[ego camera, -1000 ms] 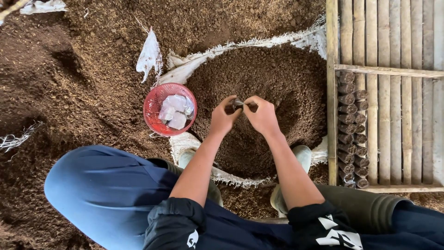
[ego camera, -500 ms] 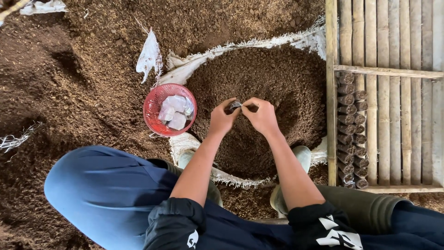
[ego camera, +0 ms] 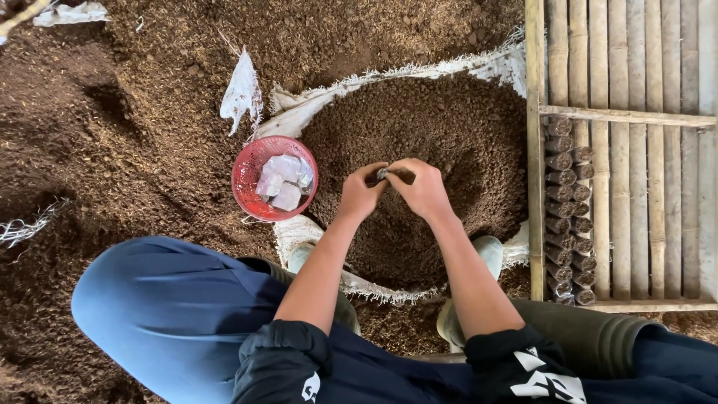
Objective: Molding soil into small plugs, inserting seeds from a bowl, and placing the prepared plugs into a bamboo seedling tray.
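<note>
Both hands, left hand (ego camera: 360, 196) and right hand (ego camera: 423, 187), pinch a small bag (ego camera: 384, 173) over the soil heap (ego camera: 419, 127). Fingers closed on its mouth. Best kept open and level while filling.

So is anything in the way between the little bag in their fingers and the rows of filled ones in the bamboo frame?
Nothing visible. Both hands hold the small bag over the soil heap; only open soil lies between it and the filled bags in the bamboo frame.

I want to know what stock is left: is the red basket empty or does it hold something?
Not empty: the red basket sits upright on the soil with a few clear plastic bags inside.
</note>
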